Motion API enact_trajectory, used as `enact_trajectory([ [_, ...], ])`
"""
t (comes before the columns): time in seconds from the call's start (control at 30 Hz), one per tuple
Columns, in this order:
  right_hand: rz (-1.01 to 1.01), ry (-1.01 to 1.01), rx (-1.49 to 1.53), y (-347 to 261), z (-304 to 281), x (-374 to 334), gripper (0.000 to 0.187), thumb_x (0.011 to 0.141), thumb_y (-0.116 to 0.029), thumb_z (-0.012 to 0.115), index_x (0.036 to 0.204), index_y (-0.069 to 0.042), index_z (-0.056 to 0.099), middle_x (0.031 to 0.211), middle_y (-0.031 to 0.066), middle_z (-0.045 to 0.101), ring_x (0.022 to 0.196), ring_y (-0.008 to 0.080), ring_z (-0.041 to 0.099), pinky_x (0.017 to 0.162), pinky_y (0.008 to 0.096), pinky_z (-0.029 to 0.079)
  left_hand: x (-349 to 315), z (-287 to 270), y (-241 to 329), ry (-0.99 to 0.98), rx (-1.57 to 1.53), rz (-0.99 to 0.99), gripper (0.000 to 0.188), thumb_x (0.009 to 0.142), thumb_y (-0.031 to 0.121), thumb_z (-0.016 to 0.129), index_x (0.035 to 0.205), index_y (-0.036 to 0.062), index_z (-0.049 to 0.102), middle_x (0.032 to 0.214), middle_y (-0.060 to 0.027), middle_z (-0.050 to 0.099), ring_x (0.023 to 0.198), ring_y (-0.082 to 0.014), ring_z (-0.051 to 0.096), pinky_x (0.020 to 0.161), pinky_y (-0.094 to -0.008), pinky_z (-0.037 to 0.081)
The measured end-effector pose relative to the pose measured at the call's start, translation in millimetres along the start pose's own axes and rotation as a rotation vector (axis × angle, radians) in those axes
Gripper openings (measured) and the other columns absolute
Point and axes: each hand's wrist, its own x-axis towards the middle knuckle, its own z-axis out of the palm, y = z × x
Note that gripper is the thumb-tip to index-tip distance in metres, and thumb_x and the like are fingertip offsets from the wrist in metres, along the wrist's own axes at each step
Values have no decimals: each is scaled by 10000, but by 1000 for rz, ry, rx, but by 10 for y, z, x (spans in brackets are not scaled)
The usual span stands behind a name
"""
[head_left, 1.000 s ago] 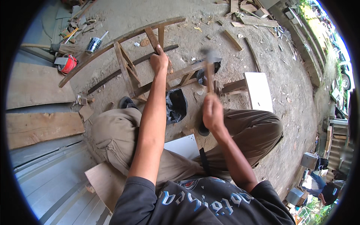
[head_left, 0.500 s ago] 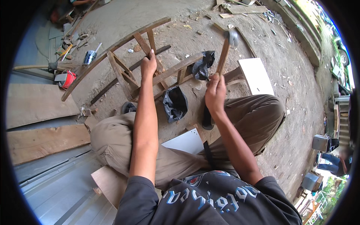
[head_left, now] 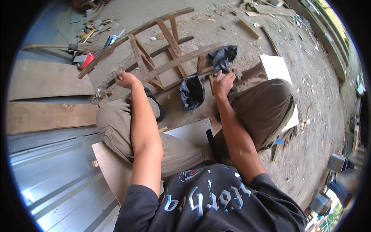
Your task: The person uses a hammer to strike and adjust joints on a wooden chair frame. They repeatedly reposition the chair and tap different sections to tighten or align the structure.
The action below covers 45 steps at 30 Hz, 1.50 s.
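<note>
My left hand (head_left: 126,79) is closed, fingers curled, near the lower end of a dark wooden strip (head_left: 133,66). Whether it pinches anything is hidden. My right hand (head_left: 224,83) is low beside my right knee, fingers bent around the hammer (head_left: 211,82); only a short piece of its wooden handle shows clearly. Between my feet an open black plastic bag (head_left: 192,93) stands just left of that hand, and a second black bag (head_left: 224,57) lies beyond it. Ahead of both hands rests a brown wooden frame (head_left: 166,33) with curved rails and crossbars.
A white board (head_left: 276,69) is by my right knee; another white panel (head_left: 189,131) lies under my legs. At left are wide planks (head_left: 50,118), a red bucket (head_left: 87,60) and a broom (head_left: 79,47). Wood scraps (head_left: 249,29) litter the dirt floor.
My left hand has let go of the wooden frame and come down to the left. My right hand has lowered the hammer from its raised position. The view has shifted.
</note>
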Motion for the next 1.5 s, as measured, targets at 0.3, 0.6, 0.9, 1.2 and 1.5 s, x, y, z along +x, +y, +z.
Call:
enact_trajectory([
  [0.3,-526,-388,498,-1999,210,426,190,877,-155,604,901,33,604,912,276,629,883,452,606,806,496,489,-360,-257,-1052,-252,-40,-901,516,951,541,402,1228,128,542,1264,-46,537,1179,-238,471,1027,-504,342],
  [0.6,-369,-908,157,-2542,1211,-467,648,856,-444,652,1064,152,506,1047,363,607,1005,477,613,891,482,509,-640,-324,-742,-574,74,-875,540,1013,375,370,1490,134,285,1519,-102,320,1431,-298,269,1117,-549,291],
  [0.9,-258,-1087,159,-2495,1575,-460,456,760,-243,640,1007,133,561,1016,371,620,1018,479,610,869,465,517,-674,-390,-843,-578,47,-928,579,996,410,413,1450,55,358,1473,-107,406,1365,-290,378,1095,-510,338],
  [1.2,-446,-911,276,-2469,1206,24,275,796,-177,624,800,98,613,669,219,670,646,335,699,630,398,562,-740,-230,-1069,-405,-113,-1209,720,980,530,380,1499,48,249,1541,-180,273,1398,-305,332,1096,-584,289],
  [1.5,-692,-743,699,-2847,259,-92,267,837,-146,652,833,55,477,640,267,574,660,472,604,558,486,445,180,75,-85,-549,-123,-550,755,969,576,406,1406,-40,398,1455,-208,420,1374,-316,377,1101,-466,312],
])
